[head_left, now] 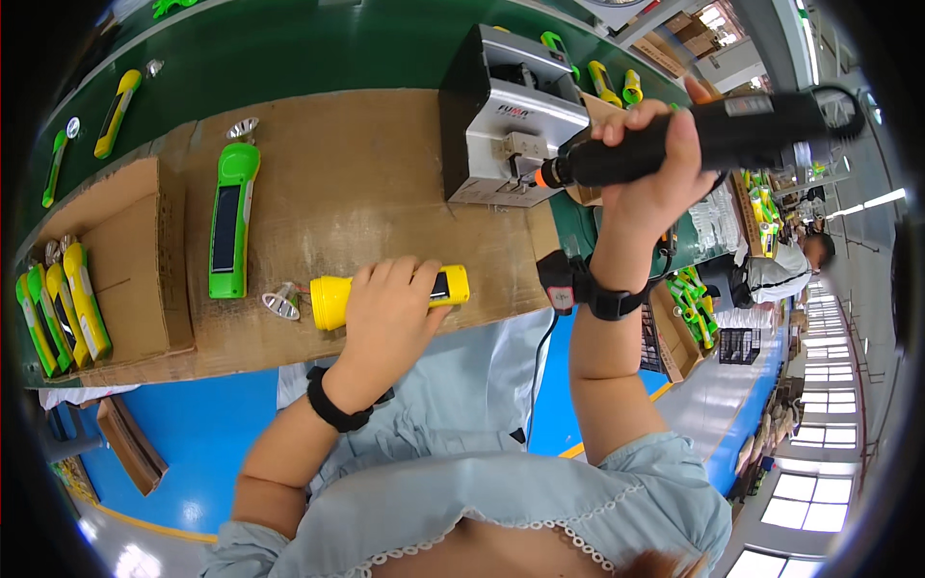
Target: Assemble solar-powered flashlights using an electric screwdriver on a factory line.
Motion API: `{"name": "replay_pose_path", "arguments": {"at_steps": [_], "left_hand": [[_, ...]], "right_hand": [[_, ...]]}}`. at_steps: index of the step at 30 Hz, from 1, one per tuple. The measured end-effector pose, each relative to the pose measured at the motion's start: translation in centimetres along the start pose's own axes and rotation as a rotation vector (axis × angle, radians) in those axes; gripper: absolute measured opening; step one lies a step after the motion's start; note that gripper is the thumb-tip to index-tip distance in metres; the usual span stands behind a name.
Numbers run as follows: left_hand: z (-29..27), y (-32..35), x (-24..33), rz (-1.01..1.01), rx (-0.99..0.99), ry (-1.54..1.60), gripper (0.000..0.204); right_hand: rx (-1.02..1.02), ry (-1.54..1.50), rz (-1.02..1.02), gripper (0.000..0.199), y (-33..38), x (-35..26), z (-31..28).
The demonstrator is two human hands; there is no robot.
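My left hand (pixel 390 308) rests over a yellow flashlight body (pixel 330 302) lying on the cardboard, its fingers curled round the handle. A shiny reflector (pixel 281 302) lies just off the wide end of that flashlight, joined by a thin wire. Wrapped round a black electric screwdriver (pixel 752 133), my right hand (pixel 655 169) holds it nearly level. The screwdriver's tip points left, at the front outlet of a grey and black screw feeder (pixel 472 144); whether a screw sits on the bit is too small to tell. A green flashlight (pixel 231 222) lies left of my left hand, a reflector (pixel 243 127) at its top.
At the left, a cardboard box (pixel 173 260) stands beside several green and yellow flashlights (pixel 85 303). Two more lie on the green bench (pixel 318 48) at far left. Behind the feeder are other yellow flashlights (pixel 604 83). A co-worker (pixel 780 270) is at the right, beyond boxes of flashlights.
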State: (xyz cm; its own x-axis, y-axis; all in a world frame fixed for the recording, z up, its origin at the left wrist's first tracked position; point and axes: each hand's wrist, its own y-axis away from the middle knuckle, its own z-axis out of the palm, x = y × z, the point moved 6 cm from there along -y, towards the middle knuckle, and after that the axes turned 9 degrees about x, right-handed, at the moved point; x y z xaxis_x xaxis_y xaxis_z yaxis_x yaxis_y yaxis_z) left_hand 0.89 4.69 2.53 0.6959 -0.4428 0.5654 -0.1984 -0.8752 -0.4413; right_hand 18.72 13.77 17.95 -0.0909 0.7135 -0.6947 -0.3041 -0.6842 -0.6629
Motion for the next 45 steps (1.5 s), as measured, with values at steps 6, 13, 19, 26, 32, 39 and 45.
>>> {"name": "replay_pose_path", "arguments": {"at_steps": [6, 13, 19, 26, 32, 39, 45], "left_hand": [[0.1, -1.4, -0.5, 0.019, 0.021, 0.030, 0.044], [0.3, -2.4, -0.8, 0.065, 0.010, 0.042, 0.033], [0.3, -2.5, -0.6, 0.101, 0.052, 0.024, 0.028], [0.3, -2.6, -0.7, 0.082, 0.009, 0.023, 0.031], [0.8, -2.4, -0.8, 0.117, 0.018, -0.007, 0.031], [0.7, -2.7, -0.3, 0.130, 0.093, 0.031, 0.026], [0.6, -3.3, 1.0, 0.250, 0.106, 0.156, 0.011]], "right_hand": [[-0.110, -0.331, 0.032, 0.072, 5.5, -0.9, -0.9], [-0.162, -0.196, -0.037, 0.072, 9.7, -1.2, -0.8], [-0.129, -0.230, 0.008, 0.072, 10.2, -0.6, -1.1], [-0.113, -0.358, 0.062, 0.076, 10.9, 0.1, -1.1], [-0.081, -0.354, 0.117, 0.077, 11.6, -0.2, -1.2], [-0.072, -0.334, 0.122, 0.077, 11.5, 0.0, -1.5], [-0.070, -0.367, 0.088, 0.076, 10.9, -1.4, -1.6]]}}
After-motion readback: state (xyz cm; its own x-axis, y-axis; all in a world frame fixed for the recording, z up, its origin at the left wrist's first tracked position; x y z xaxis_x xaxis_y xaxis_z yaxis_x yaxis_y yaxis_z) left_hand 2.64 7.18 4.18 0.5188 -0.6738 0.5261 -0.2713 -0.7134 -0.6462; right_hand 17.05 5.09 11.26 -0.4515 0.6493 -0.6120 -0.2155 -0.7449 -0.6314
